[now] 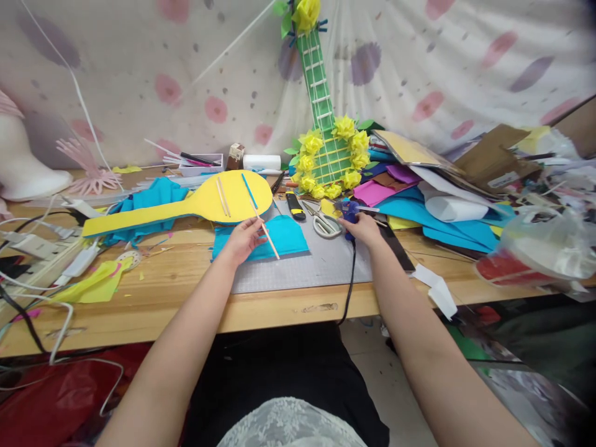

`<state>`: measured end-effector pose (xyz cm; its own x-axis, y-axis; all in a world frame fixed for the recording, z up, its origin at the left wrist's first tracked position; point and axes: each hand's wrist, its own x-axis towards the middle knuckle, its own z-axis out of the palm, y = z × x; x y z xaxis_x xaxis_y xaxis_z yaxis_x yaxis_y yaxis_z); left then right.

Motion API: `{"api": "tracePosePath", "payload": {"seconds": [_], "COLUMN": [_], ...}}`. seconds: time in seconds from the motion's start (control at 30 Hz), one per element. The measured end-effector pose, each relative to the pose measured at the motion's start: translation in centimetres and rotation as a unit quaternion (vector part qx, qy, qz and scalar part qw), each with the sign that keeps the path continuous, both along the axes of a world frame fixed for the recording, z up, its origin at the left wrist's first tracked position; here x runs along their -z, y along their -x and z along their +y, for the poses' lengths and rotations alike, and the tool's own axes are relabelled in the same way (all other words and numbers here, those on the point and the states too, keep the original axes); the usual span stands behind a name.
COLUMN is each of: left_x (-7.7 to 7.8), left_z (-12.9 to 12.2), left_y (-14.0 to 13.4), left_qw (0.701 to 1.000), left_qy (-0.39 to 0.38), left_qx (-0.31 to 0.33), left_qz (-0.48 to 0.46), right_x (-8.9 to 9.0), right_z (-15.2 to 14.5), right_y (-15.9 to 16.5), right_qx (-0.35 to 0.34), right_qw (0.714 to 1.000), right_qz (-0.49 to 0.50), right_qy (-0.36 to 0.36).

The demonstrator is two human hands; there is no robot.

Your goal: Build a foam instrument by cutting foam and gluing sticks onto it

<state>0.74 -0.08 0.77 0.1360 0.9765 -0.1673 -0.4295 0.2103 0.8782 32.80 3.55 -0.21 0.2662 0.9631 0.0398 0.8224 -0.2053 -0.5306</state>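
Between the fingers of my left hand [244,242] is a thin wooden stick [270,241], slanting over a folded piece of blue crepe paper [291,234]. My right hand [365,228] grips a blue hot glue gun [350,215], whose black cord drops past the table's front edge. Just beyond my left hand lies a yellow guitar-shaped cutout [195,208] with its neck pointing left. Two pale sticks [223,197] and a blue stick [249,189] rest on its round body. Scissors [326,225] and a yellow-black utility knife [295,206] lie between my hands.
A grey cutting mat [298,274] covers the middle of the wooden table [177,310]. Behind it leans a green toy guitar [322,102] with yellow paper flowers. Coloured paper [419,214] and a plastic tub [535,248] crowd the right; cables and a power strip [37,245] the left.
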Motion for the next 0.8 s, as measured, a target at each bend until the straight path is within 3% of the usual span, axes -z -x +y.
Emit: {"api": "tracePosePath", "payload": {"seconds": [0.13,0.23,0.33,0.6,0.8], "left_x": [1.8,2.2,2.4,2.5,2.7], "left_z": [-0.4,-0.5,-0.6,-0.7,-0.3], "left_y": [0.0,0.3,0.2,0.1,0.2], "left_qw": [1.000,0.999,0.998,0.999,0.999], "left_qy": [-0.018,-0.033,-0.045,-0.044,-0.034], "left_qx": [0.021,0.032,0.038,0.000,-0.005], "left_qz": [0.002,0.008,0.026,0.001,0.001], "right_x": [1.1,0.7,0.0,-1.5,-2.6], "right_z": [1.2,1.1,0.9,0.7,0.1], "right_y": [0.8,0.6,0.3,0.8,0.0], "right_qx": [0.080,0.082,0.059,0.046,0.057], "right_qw": [0.987,0.931,0.889,0.921,0.986], "right_qz": [0.127,0.327,0.433,0.371,0.158], "right_qy": [-0.056,-0.136,-0.138,-0.106,0.025]}}
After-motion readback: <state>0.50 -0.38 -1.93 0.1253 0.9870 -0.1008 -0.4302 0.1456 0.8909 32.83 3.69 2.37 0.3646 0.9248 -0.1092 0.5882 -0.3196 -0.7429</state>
